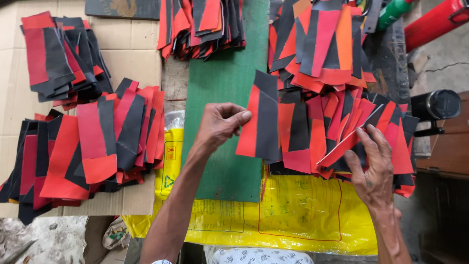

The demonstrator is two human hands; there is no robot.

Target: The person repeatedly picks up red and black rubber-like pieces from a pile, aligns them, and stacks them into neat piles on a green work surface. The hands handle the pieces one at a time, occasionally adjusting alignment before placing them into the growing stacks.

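Red-and-black cut pieces (337,122) form the largest mass in view: a loose heap at centre-right, overlapping flat, w/ a taller stack (322,44) just behind it at top right that also holds a few orange pieces. Cardboard sheet (132,49) covers the left side and carries three more piles: one big fanned pile (88,151) at lower left, a neater stack (58,54) at upper left, and a third stack (200,27) at top centre, partly on the green board (227,161). Green board runs top to bottom through the middle, approx. between cardboard and heap. Yellow plastic sack (293,215) lies under the board and heap, near edge of work area. Red cylinder (435,22) sits at top right corner, w/ a green bottle (393,12) beside it; black cylindrical object (435,105) stands right of the heap. Left hand (220,124) is over the green board, thumb and fingers pinched on the left edge of one red-and-black piece (259,120), which is held up at the heap's left margin. Right hand (373,166) rests on the heap's near-right part, fingers spread, fingertips (361,131) pressing on a red strip (342,146); not clenched, no closed grasp visible.
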